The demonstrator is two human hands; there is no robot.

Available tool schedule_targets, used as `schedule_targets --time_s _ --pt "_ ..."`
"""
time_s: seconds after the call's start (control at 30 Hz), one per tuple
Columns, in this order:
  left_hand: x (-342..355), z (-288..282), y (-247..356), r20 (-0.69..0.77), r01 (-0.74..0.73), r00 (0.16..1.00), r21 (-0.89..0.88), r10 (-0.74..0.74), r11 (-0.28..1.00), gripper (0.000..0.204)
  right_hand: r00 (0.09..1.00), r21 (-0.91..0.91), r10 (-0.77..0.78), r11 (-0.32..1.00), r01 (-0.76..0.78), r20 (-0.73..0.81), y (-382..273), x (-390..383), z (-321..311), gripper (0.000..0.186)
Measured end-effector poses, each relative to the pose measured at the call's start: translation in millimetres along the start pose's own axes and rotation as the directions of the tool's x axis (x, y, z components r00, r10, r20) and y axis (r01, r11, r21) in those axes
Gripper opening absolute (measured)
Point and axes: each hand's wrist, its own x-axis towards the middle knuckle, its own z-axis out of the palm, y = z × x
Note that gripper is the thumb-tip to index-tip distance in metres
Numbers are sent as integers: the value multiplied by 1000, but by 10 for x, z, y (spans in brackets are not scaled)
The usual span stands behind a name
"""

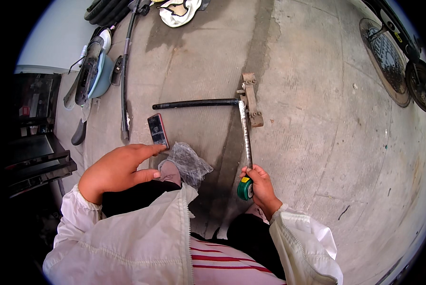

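Note:
My right hand [262,186] is closed around a green tape measure [244,190] with a yellow button. It sits against the near end of a worn, silvery bar [246,133]; whether the fingers also grip the bar is hard to tell. At its far end the bar meets a black bar [196,103] at roughly a right angle, beside a rusty metal bracket [251,99] on the floor. My left hand [120,166] is open, thumb apart, its fingertips at the near end of a red-edged phone [158,130]; contact is unclear.
Crumpled clear plastic [187,164] lies by my shoe [170,172]. A long dark pole [126,80] runs along the left, beside a light blue basin [101,76]. A white bag-like item [179,12] is at the far side. A wheel [423,86] and round cover [388,57] stand far right.

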Motion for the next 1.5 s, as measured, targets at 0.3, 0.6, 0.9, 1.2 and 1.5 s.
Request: schedule_targets --time_s 0.3,0.6,0.9,1.2,1.5 --pt "-22 3 16 -2 8 1000 0 -8 1000 59 999 -57 23 998 -21 22 124 20 -46 16" --pt "-43 10 17 -2 9 1000 3 -9 1000 59 999 -56 42 998 -40 29 132 12 -56 16" --pt "-49 11 18 1 6 1000 9 -6 1000 60 998 -64 52 997 -51 28 140 9 -53 16" --pt "-46 8 17 4 7 1000 13 -7 1000 60 998 -55 60 997 -59 7 147 18 -59 15" --pt "-44 3 9 10 8 1000 3 -8 1000 60 999 -67 46 997 -48 -30 157 32 -49 14"
